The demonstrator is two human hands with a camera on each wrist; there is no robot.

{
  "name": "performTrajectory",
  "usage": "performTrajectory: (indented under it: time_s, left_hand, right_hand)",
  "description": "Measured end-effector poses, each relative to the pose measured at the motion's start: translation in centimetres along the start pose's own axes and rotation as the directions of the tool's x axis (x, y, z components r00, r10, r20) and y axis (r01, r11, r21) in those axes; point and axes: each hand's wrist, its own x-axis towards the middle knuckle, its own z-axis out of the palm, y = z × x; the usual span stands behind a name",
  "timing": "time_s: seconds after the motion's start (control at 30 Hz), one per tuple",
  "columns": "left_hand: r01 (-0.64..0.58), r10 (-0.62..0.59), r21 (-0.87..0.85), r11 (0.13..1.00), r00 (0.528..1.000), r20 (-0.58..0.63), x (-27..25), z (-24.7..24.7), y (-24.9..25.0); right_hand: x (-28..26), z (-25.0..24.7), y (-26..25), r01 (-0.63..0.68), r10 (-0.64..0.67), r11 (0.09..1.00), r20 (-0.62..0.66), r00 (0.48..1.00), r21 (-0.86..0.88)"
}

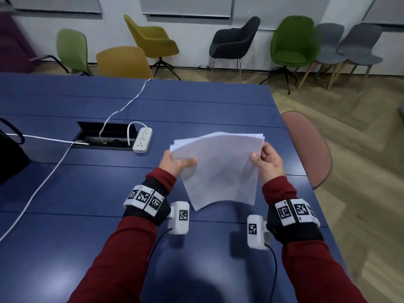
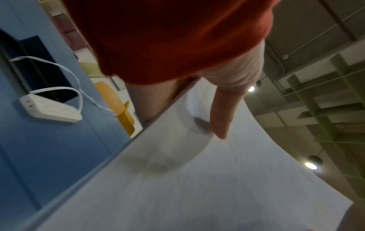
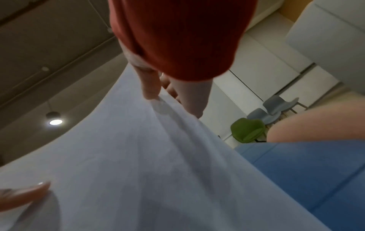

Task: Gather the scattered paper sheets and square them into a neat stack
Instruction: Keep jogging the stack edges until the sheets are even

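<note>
A bundle of white paper sheets (image 1: 220,169) is held up off the blue table (image 1: 87,193), bowed in an arch, its far edges slightly fanned. My left hand (image 1: 177,164) grips the bundle's left edge, thumb on top. My right hand (image 1: 267,161) pinches the right edge, thumb on the near face and fingers behind. In the left wrist view my thumb (image 2: 223,114) lies on the paper (image 2: 197,187). The right wrist view shows the right thumb (image 3: 150,87) pressing the sheets (image 3: 138,171), with the left thumb (image 3: 23,197) at lower left.
A white power strip (image 1: 142,139) and its cables lie beside an open cable well (image 1: 105,135) at the table's middle left. A black bag (image 1: 11,158) sits at the left edge. A pink chair (image 1: 306,149) stands at the table's right side; more chairs line the far wall.
</note>
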Motion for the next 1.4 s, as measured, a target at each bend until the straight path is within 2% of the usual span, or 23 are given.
performTrajectory:
  time_s: [0.07,0.13,0.3,0.37,0.47,0.6,0.7,0.77,0.83,0.9,1.0,1.1,1.2,1.3,1.4]
  left_hand:
    - [0.045,-0.049,0.052,0.998,0.996,0.073,-0.1,0.6,-0.8]
    - [0.067,-0.073,0.078,0.995,0.995,0.070,-0.4,1.3,-1.2]
    - [0.058,-0.055,0.036,0.998,0.994,-0.090,-0.2,3.0,0.1]
    - [0.038,-0.037,0.008,0.999,0.991,-0.127,0.3,3.1,0.5]
    - [0.033,-0.044,-0.066,0.997,0.985,-0.168,0.3,2.5,0.8]
    - [-0.090,0.072,-0.102,0.991,0.983,-0.167,0.1,3.0,1.8]
    - [-0.116,0.053,-0.190,0.975,0.949,-0.310,-0.1,3.8,1.5]
    - [-0.098,0.013,-0.193,0.976,0.915,-0.402,0.0,4.2,1.4]
    - [-0.069,-0.027,-0.200,0.977,0.897,-0.442,0.4,4.5,1.7]
    - [-0.041,-0.054,-0.212,0.976,0.904,-0.424,0.9,4.4,2.0]
    - [-0.029,-0.021,-0.120,0.992,0.919,-0.395,0.8,3.9,2.2]
    - [-0.059,0.075,0.054,0.997,0.931,-0.357,0.2,4.2,3.1]
    - [-0.163,0.219,0.173,0.971,0.895,-0.388,-0.2,4.5,5.2]
    - [-0.272,0.252,0.011,0.962,0.873,-0.417,-0.7,4.4,5.7]
    - [-0.187,0.171,0.005,0.982,0.883,-0.438,-0.3,4.2,3.6]
  right_hand:
    - [-0.4,-0.2,0.8,-0.066,0.066,0.998,0.011,0.998,0.004]
    - [-0.9,0.1,1.5,-0.102,0.102,0.995,-0.019,0.995,-0.003]
    - [-0.9,0.9,0.6,-0.058,0.068,0.997,-0.209,0.976,0.051]
    - [-0.4,1.2,0.3,-0.022,0.029,0.999,-0.245,0.969,0.032]
    - [-0.8,1.5,0.5,-0.009,-0.003,0.999,-0.218,0.976,-0.050]
    - [-0.7,0.1,0.7,0.028,-0.039,0.997,-0.166,0.985,-0.071]
    - [-0.7,-0.2,0.9,-0.018,0.005,0.993,-0.115,0.993,-0.115]
    - [-0.2,0.0,0.8,-0.044,0.029,0.992,-0.120,0.992,-0.121]
    - [0.5,0.3,0.2,-0.035,0.019,0.995,-0.155,0.988,-0.098]
    - [0.9,0.7,-0.2,-0.006,-0.004,0.997,-0.147,0.989,-0.071]
    - [0.6,1.4,0.3,-0.013,0.000,0.995,-0.140,0.990,-0.096]
    - [0.3,2.1,0.1,0.009,-0.025,0.995,-0.151,0.988,-0.102]
    - [0.6,2.5,-2.0,0.110,-0.120,0.992,-0.186,0.975,-0.063]
    - [0.2,1.8,-2.7,0.184,-0.189,0.982,-0.206,0.960,-0.045]
    - [-0.4,1.4,-0.7,0.067,-0.081,0.994,-0.174,0.981,-0.083]
